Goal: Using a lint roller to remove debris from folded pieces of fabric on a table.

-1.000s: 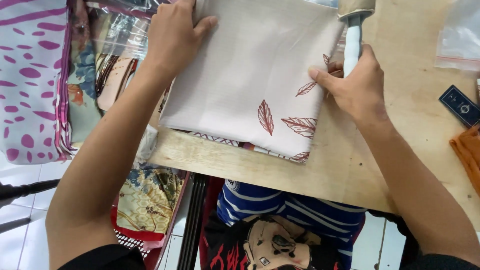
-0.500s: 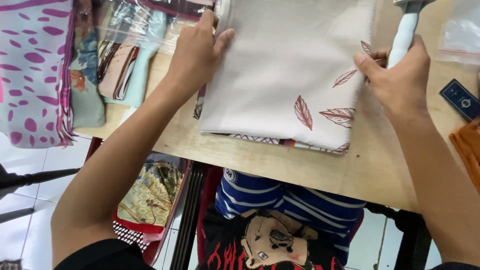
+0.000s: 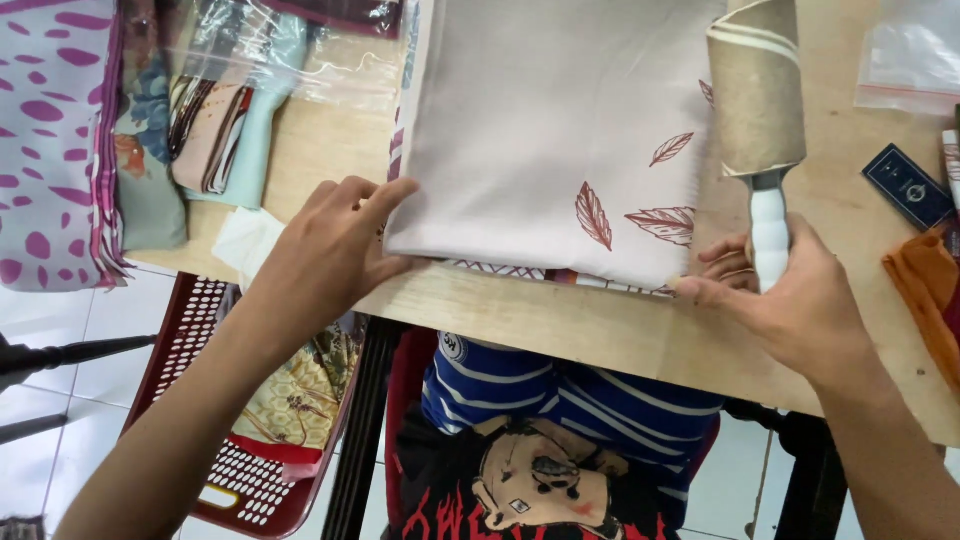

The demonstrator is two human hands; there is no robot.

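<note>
Folded cloth (image 3: 540, 130) | L hand (image 3: 325, 255) fingers flat on edge – R hand (image 3: 800, 300) grips lint roller (image 3: 757, 95) | basket (image 3: 200, 390): fabric

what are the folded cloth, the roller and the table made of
Cloth: thin woven fabric, matte beige with printed red leaves, by its soft folded edges. Roller: probably sticky paper, brownish, on a white plastic handle. Table: pale unfinished plywood, showing grain.

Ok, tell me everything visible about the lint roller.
The lint roller has a tan, paper-wrapped drum with pale stripes near its top and a ribbed white handle. It stands upright in the picture, drum resting on the folded beige leaf-print cloth at its right edge. The right hand grips the handle.
</note>
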